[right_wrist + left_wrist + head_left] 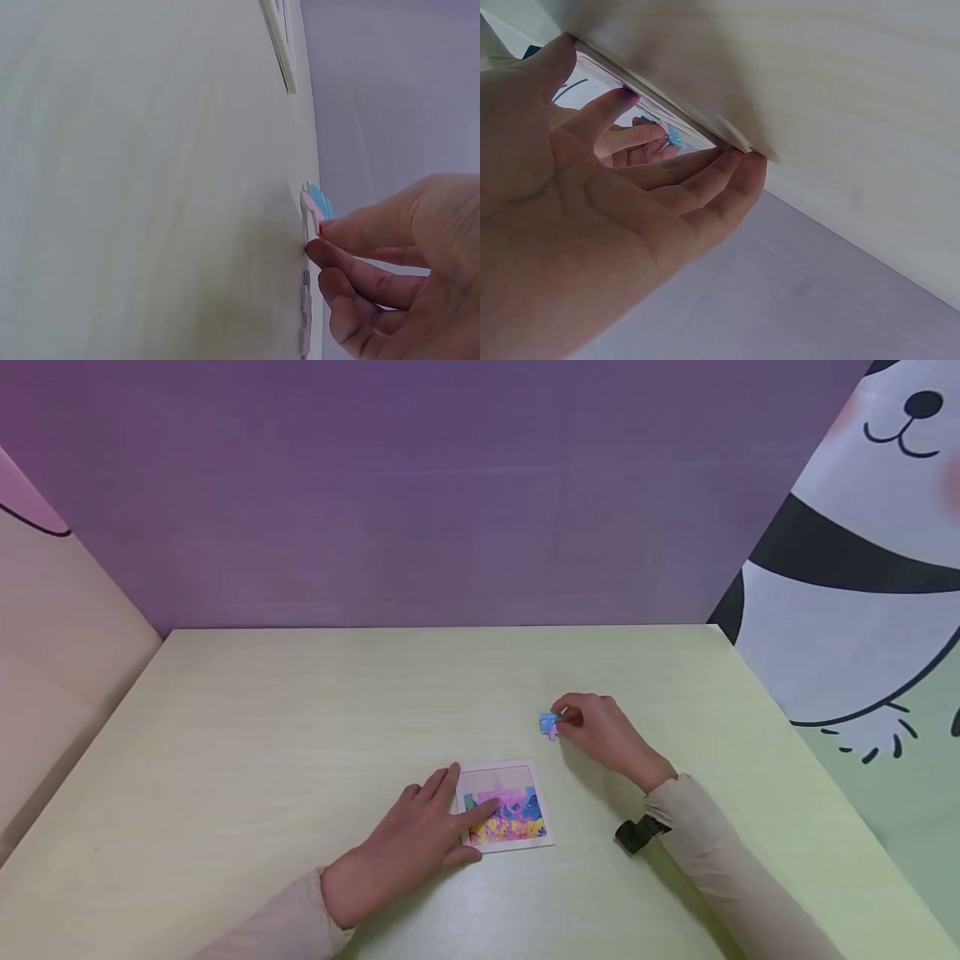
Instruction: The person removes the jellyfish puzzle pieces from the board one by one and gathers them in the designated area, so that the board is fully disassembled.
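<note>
While left fingers [480,814] straight on framed puzzle [525,817], right fingers [367,229] tight around small piece [321,201].

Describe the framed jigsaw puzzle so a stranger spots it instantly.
Start at the pale table before the purple wall, and find the left hand. It touches the squarish jigsaw puzzle, partly filled with pink, blue and yellow. Its white frame sets it apart from the small loose pieces at the right hand.

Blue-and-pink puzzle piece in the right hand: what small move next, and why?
Probably carry the blue-and-pink puzzle piece to the square white frame: the right hand pinches it, the frame's upper part lies unfilled, and the left hand touches the frame.
</note>
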A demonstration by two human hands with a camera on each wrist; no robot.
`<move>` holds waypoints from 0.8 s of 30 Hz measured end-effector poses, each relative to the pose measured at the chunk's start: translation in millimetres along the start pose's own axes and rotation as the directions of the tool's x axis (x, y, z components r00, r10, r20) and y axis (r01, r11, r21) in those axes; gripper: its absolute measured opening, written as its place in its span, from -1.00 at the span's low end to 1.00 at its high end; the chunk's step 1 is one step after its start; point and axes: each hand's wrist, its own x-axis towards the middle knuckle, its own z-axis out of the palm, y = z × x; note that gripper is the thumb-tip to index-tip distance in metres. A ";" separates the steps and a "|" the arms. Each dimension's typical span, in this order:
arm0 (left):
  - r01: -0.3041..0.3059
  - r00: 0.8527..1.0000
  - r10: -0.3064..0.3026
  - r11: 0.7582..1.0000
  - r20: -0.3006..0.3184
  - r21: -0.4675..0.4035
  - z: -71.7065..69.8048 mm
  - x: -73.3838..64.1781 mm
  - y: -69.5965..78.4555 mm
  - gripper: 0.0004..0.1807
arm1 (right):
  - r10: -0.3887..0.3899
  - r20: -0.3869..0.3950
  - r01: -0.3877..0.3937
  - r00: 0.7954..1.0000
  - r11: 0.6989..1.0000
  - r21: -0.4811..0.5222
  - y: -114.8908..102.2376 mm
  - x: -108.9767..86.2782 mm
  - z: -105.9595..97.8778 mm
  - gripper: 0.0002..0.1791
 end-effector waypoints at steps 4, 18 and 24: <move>0.002 1.000 -0.002 1.000 0.001 -0.003 -0.2 -0.8 0.2 -0.39 | 0.018 0.010 -0.018 1.000 1.000 -0.002 1.7 0.5 -1.1 -0.80; 0.007 1.000 -0.007 1.000 -0.006 -0.011 1.5 0.0 0.0 -0.38 | 0.014 0.025 -0.014 1.000 1.000 -0.014 6.8 0.7 -4.5 -0.80; -0.003 1.000 0.003 1.000 -0.021 0.007 2.1 -0.4 0.3 -0.38 | 0.006 0.023 -0.006 1.000 1.000 -0.021 8.9 1.3 -2.6 -0.82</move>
